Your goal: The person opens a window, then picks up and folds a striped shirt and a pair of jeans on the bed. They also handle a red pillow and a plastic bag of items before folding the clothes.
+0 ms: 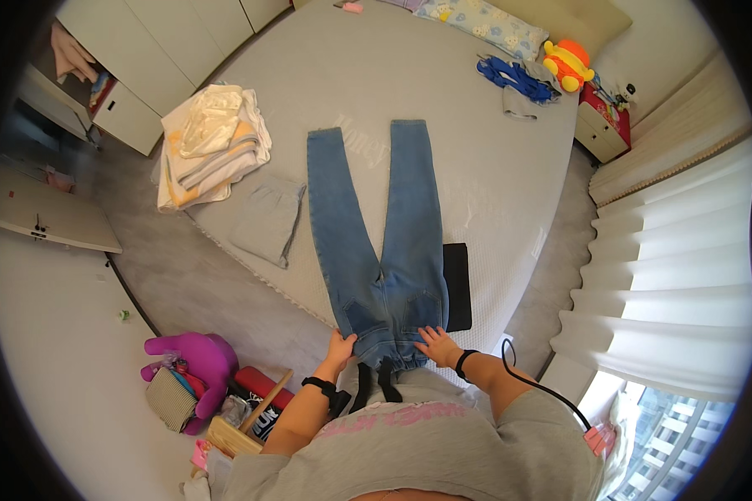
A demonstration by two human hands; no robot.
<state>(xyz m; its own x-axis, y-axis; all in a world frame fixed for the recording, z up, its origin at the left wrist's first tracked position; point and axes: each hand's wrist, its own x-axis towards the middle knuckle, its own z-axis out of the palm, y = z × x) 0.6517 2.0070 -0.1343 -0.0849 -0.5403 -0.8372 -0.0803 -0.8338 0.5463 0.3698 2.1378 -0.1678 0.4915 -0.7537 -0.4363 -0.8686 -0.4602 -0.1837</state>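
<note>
A pair of blue jeans (419, 209) lies spread on the bed, legs apart and pointing away from me, back pockets facing up. The waistband is at the near edge of the bed, close to my body. My left hand (341, 347) is closed on the left side of the waistband, thumb on top. At the waistband's right side my right hand (437, 345) rests on the denim with its fingers stretched out. A black flat rectangular thing (457, 288) lies partly under the right side of the jeans.
Left of the jeans on the bed (493, 179) are a folded grey garment (267, 219) and a stack of folded bedding (213, 150). Blue clothing (516, 79) and an orange-yellow plush toy (568, 65) lie far right. A purple chair (213, 367) stands on the floor at left.
</note>
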